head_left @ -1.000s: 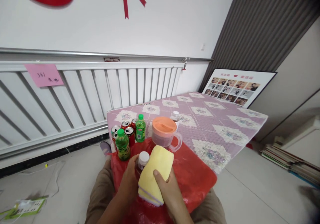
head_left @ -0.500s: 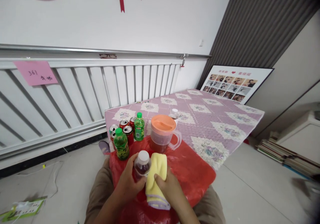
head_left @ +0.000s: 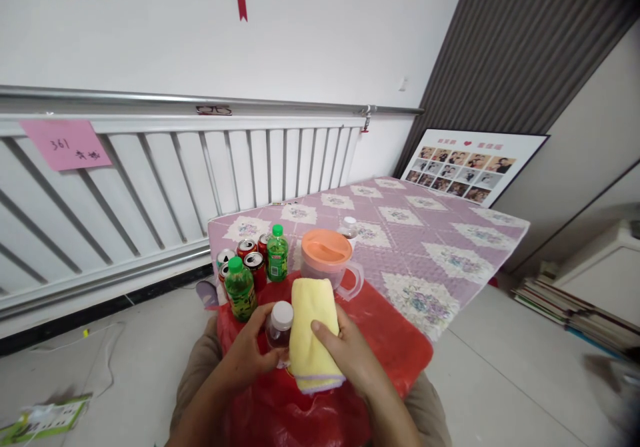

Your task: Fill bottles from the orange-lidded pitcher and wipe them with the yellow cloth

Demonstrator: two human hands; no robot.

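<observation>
My left hand (head_left: 251, 354) is wrapped round a small clear bottle (head_left: 280, 327) with a white cap and dark liquid inside. In my right hand (head_left: 345, 350) is a folded yellow cloth (head_left: 313, 330) with a purple edge, its left side against the bottle. Both are above a red plastic sheet (head_left: 395, 340). Just behind the cloth stands a clear pitcher with an orange lid (head_left: 326, 247), its lower part hidden by the cloth. Left of it are two green bottles (head_left: 277, 257) (head_left: 241, 294) and several drink cans (head_left: 256, 267).
A purple patterned cover (head_left: 400, 217) lies under the items and reaches back to a white radiator (head_left: 270, 167). Another white-capped bottle (head_left: 349, 227) stands behind the pitcher. At the back right leans a photo board (head_left: 455, 167); stacked books (head_left: 565, 314) are on the right.
The yellow cloth has risen and turned, covering more of the pitcher's front. My left hand and its bottle have shifted slightly left.
</observation>
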